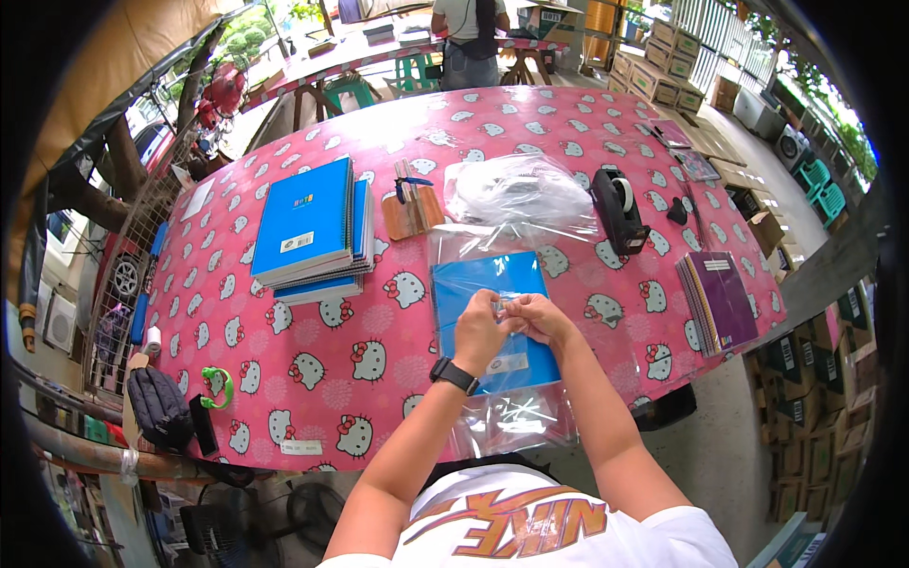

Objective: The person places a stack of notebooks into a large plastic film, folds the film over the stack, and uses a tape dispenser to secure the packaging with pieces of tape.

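A blue spiral notebook point(521, 275) lies flat in front of me at the table's near side, with a clear plastic sleeve point(516, 426) around or under it that sticks out past its top and bottom edges. Over the notebook's middle my two hands meet. My left hand point(479, 331), with a dark watch on the wrist, is closed with its fingertips pinching a bit of clear plastic. Against it, my right hand point(540, 318) is also pinched on the plastic. The exact fold between the fingertips is too small to make out.
Stacked blue notebooks point(308, 213) are at left, beside a wooden holder point(412, 216) with tools. Beyond my work lies a pile of clear plastic point(516, 189). A black tape dispenser point(617, 213) and purple notebooks point(724, 298) stand right. A person point(469, 38) is at another table.
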The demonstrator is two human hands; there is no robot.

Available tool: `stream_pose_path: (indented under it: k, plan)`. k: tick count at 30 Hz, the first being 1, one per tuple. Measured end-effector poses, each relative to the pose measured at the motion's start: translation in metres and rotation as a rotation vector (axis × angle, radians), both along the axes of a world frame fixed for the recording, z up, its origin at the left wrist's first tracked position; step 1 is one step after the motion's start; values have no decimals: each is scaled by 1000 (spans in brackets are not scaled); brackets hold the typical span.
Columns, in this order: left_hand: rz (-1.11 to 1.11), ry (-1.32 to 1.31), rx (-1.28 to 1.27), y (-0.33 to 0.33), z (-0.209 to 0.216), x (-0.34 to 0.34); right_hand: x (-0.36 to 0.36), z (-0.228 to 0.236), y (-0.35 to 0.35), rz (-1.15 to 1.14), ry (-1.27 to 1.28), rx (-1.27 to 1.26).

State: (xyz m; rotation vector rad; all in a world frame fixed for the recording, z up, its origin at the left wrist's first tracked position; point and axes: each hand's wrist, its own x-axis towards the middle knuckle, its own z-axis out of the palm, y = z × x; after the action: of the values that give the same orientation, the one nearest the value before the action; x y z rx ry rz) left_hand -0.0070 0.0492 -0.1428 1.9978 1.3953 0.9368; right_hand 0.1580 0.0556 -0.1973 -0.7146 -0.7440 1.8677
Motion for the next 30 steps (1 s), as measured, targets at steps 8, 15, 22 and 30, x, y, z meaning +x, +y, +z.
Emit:
stream_pose_path:
  k: [8,15,22,30]
  plan:
    - [122,-232,9,21,16,-131,-7,17,-9,-39,-18,-49]
    - [405,-283,344,7,109,-173,-1,5,-8,-78,12,-83]
    - [-81,119,-65,-11,37,-18,1,12,-6,45,-4,19]
    - [38,170,35,-47,12,9,-12,19,-7,-95,-147,-124]
